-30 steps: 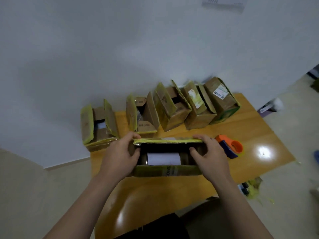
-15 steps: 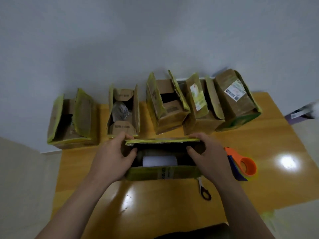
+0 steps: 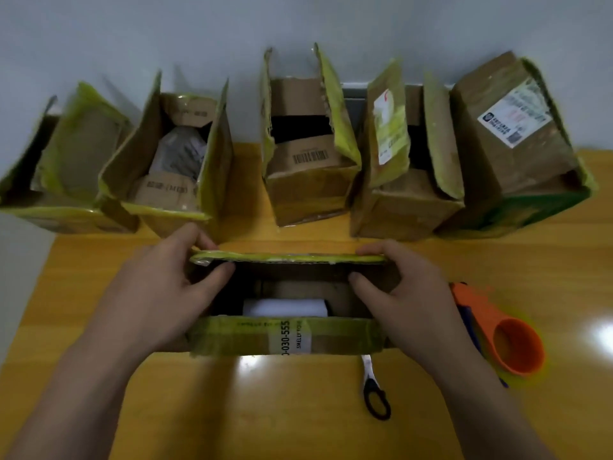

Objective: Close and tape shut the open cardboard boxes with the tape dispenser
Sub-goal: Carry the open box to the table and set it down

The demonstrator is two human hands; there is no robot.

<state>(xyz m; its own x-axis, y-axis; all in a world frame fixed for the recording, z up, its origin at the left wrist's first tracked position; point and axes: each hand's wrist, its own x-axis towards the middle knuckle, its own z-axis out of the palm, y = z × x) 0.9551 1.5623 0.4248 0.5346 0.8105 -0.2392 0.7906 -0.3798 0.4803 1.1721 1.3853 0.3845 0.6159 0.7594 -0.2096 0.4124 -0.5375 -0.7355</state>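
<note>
The left hand (image 3: 159, 293) and right hand (image 3: 408, 300) each pinch the far flap (image 3: 288, 258) of the open box (image 3: 331, 340) at centre frame on the counter (image 3: 232, 410). The worn, tape-slick cardboard probably bends easily and looks light, so it is best gripped near the flap corners. The tape dispenser (image 3: 497, 333) lies just to the right.

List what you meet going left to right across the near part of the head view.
In order: left hand, gripping the far flap → front box, open → right hand, on the same flap → orange tape dispenser. I left out the scissors: they overlap the box's right end.
</note>
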